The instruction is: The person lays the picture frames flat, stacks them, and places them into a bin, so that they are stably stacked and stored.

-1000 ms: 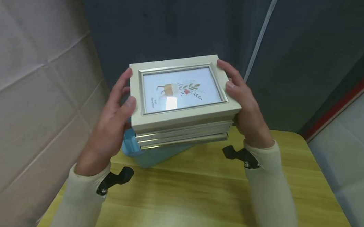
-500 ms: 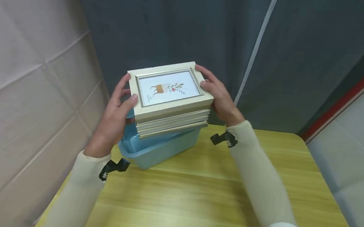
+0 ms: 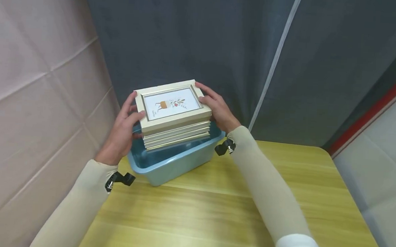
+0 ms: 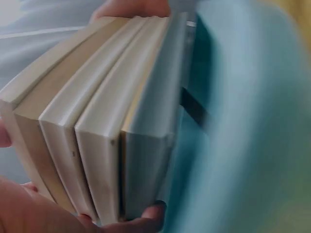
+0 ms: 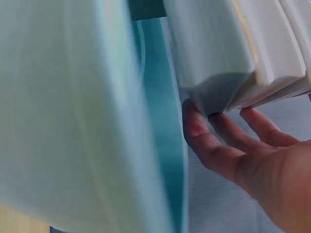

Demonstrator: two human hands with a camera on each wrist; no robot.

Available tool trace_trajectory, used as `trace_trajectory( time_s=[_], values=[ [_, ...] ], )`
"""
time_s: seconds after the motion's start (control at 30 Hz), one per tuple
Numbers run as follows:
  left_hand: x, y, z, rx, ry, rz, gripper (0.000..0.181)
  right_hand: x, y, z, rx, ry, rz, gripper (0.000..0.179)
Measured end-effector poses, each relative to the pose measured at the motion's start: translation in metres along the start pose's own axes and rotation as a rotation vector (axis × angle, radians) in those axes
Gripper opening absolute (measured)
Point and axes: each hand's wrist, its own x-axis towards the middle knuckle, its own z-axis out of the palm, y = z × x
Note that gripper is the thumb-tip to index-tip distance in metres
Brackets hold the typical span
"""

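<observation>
A stack of several cream picture frames [image 3: 175,127] is held between both hands above a light blue plastic basin [image 3: 182,163]. The top frame lies face up, with a print of an orange animal and flowers under its glass. On the left end, my left hand [image 3: 121,132] grips the stack, its thumb on the top frame's edge and other fingers lower down. My right hand [image 3: 220,109] holds the opposite end. In the right wrist view, several fingertips [image 5: 197,124] press against the lower frames' ends. Lower frames [image 4: 102,126] show only their sides; the basin's floor is mostly hidden.
The basin stands on a yellow wood-grain table [image 3: 193,216] near its back left. A dark grey curtain [image 3: 189,37] hangs behind. A pale panelled wall [image 3: 51,104] rises close on the left, and a white wall [image 3: 380,166] with red trim stands on the right.
Both hands have carried the stack of picture frames left, away from me and lower, over the basin. More of the basin shows now.
</observation>
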Motion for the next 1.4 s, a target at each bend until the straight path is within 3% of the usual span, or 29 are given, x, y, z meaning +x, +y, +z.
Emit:
trace_trajectory(
  time_s=[0.3,0.47,0.63,0.87,1.4],
  values=[
    [0.013,-0.027,0.002,0.011,0.002,-0.117,0.071,0.01,0.027,0.0,-0.017,0.006,0.119,0.056],
    [0.018,-0.034,0.009,-0.015,0.048,-0.194,0.076,0.014,0.039,0.002,-0.007,0.018,0.183,0.058],
    [0.027,-0.042,0.018,-0.063,0.095,-0.218,0.081,0.017,0.047,0.001,0.02,0.033,0.212,0.063],
    [0.033,-0.051,0.021,-0.033,0.126,-0.259,0.087,0.024,0.054,0.004,0.036,0.003,0.299,0.067],
    [0.042,-0.064,0.031,-0.088,0.086,-0.352,0.089,0.029,0.062,-0.001,-0.011,-0.055,0.419,0.074]
  ],
)
